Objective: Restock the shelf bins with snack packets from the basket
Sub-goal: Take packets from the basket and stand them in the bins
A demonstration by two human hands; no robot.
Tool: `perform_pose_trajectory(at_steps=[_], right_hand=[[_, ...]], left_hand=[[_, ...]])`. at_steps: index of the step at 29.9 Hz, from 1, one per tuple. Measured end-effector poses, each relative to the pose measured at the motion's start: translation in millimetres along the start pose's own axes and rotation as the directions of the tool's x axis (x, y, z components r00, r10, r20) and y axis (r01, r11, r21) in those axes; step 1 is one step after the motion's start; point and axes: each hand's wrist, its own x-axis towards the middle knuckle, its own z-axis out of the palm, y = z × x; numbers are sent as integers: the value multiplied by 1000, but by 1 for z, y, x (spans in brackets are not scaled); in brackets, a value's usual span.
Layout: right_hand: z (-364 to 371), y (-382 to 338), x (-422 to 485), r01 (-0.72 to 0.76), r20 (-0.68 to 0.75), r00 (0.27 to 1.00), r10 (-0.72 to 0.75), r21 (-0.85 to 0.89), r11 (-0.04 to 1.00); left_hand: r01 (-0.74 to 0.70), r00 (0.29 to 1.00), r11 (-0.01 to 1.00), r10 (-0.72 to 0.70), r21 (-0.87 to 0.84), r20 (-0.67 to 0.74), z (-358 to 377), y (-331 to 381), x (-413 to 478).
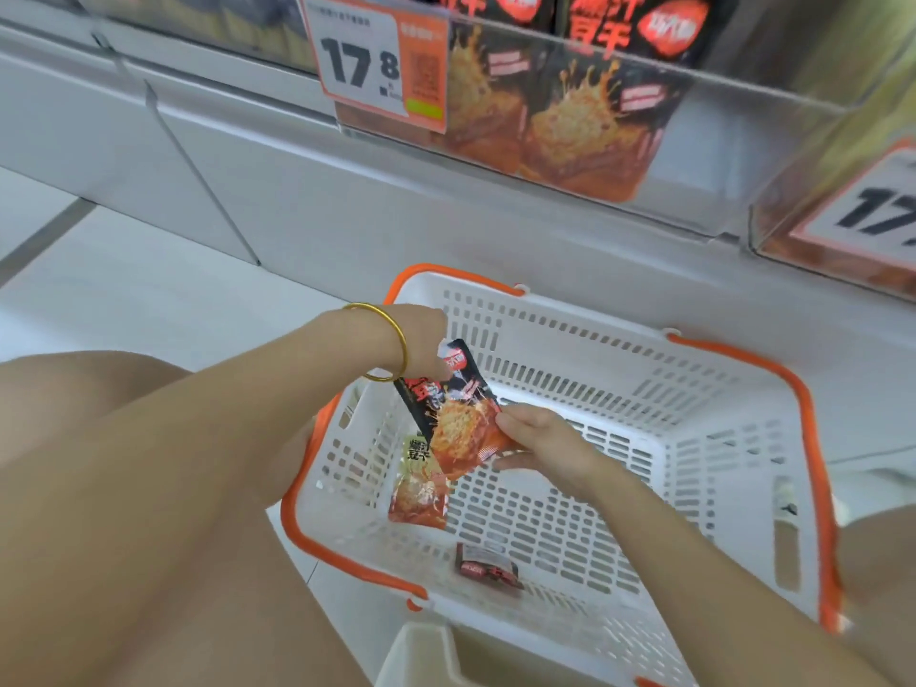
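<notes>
Both hands on one packet now: my left hand [419, 347] pinches the top edge of the black-and-orange snack packet [458, 414] and my right hand [538, 446] grips its lower right corner, so it hangs tilted just above the left side of the white basket [694, 438]. Two more lie on the basket floor under it, a pale green-topped packet [419, 483] toward the left wall and a small dark packet [488, 567] nearer to me. Up and far, the clear shelf bin [570, 121] already stands full of the same black-and-orange packs behind the price tag [376, 66]. Here is my worry: the film looks slick, and if I let go with one hand before the other has a firm hold, it could slide back into the basket. The bin front is a tall clear lip, so a low lift could catch the packet's edge and crumple it. The packed row may also resist, and pushing hard could tip a front pack out. The bin to the right [842, 225] carries another tag, so I must match the design.
</notes>
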Motion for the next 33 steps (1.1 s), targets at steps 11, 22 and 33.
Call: perform_pose_trajectory(at_steps=[11, 22, 33], right_hand=[[1, -138, -66, 467, -143, 854, -501, -216, 858], [34, -308, -103, 626, -158, 75, -985, -761, 170], [25, -313, -81, 188, -127, 213, -969, -968, 168]], left_hand=[[-303, 895, 937, 218, -172, -389, -55, 18, -40], [-651, 128, 756, 23, -66, -992, -165, -12, -104], [-656, 205, 747, 34, -112, -978, -168, -23, -52]])
